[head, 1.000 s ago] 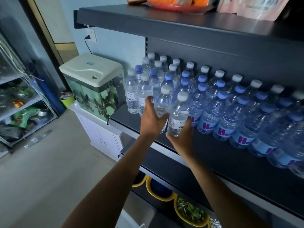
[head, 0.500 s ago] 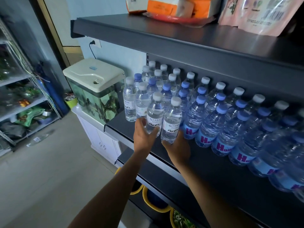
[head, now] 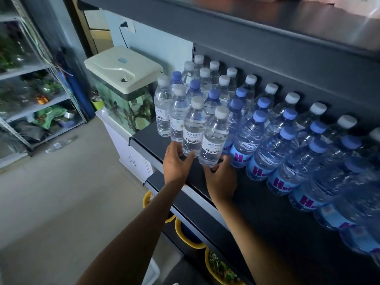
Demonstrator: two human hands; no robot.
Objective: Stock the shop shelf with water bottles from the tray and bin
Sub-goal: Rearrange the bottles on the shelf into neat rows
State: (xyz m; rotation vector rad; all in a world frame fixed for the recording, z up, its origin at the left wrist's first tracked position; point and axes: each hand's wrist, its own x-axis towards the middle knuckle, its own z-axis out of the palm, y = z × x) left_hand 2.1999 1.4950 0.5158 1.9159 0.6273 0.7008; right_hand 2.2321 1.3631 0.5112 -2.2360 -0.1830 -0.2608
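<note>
Slipped lower since a second ago, left hand (head: 176,162) clasps left bottle (head: 194,126) at its base, right hand (head: 222,178) likewise right bottle (head: 213,138), each rising at twelve o'clock on the shelf (head: 267,214).

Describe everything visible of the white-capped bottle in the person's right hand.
This bottle is clear ribbed plastic, filled with water, with a white screw cap and a white label showing a small logo and a dark mountain drawing. It appears to stand on its base near the front of the dark shelf. The right hand grips it at the bottom. A matching bottle, held by the left hand, stands close on its left; a blue-capped bottle on its right.
</note>
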